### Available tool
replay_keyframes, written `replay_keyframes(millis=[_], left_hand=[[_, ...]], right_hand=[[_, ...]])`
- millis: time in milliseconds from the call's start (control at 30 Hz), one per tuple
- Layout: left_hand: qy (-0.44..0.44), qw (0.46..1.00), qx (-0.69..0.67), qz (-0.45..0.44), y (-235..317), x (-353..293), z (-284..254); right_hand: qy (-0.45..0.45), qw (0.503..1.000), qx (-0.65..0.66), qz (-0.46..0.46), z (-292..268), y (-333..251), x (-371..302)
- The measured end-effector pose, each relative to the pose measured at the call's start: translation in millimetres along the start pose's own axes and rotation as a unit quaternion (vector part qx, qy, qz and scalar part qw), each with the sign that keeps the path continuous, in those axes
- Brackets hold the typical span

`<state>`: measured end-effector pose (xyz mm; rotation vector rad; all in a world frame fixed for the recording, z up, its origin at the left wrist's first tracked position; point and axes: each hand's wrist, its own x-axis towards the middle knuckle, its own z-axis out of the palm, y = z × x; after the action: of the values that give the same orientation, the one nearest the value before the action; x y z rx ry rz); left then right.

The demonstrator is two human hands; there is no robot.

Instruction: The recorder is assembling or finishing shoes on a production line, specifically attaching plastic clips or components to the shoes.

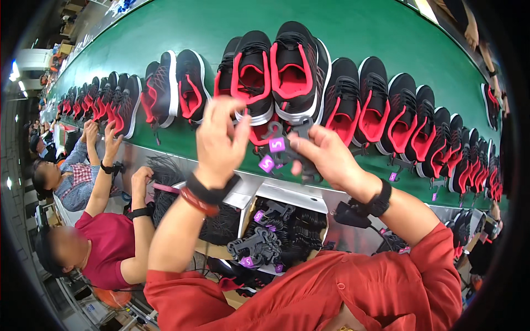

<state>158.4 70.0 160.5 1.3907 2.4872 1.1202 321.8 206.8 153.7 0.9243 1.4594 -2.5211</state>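
Observation:
Two black sneakers with red linings stand heel toward me: the left sneaker (252,71) and the right sneaker (292,66), both resting over other shoes. My left hand (218,143) is closed at the left sneaker's heel, thumb and curled fingers against its edge; exact contact is partly hidden. My right hand (331,157) is closed on several dark grey plastic shoe hangers (303,132) held below the right sneaker's heel. Purple tags (276,144) show on the hangers beside the fingers.
Rows of matching sneakers (403,110) line the green table (182,27) on both sides. Below its edge stands a white box (287,193) of black hangers with purple tags. Black laces (165,171) are piled to its left. A co-worker in maroon (113,245) works at my left.

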Motion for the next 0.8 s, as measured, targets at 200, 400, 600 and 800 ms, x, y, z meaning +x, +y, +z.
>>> replay_keyframes(millis=[200, 400, 600, 800], left_hand=[[-0.234, 0.965, 0.066, 0.103, -49, 39, -8], [-0.206, 0.968, 0.062, 0.125, -57, 29, 2], [-0.176, 0.969, 0.091, 0.147, -50, 19, 6], [-0.162, 0.965, 0.12, 0.169, -39, 15, 10]], right_hand=[[0.103, 0.982, 0.102, -0.119, 35, 31, 36], [0.121, 0.973, 0.147, -0.131, 40, 50, 36], [0.069, 0.982, 0.155, -0.083, 43, 58, 26], [-0.04, 0.994, 0.073, -0.077, 39, 58, 18]])
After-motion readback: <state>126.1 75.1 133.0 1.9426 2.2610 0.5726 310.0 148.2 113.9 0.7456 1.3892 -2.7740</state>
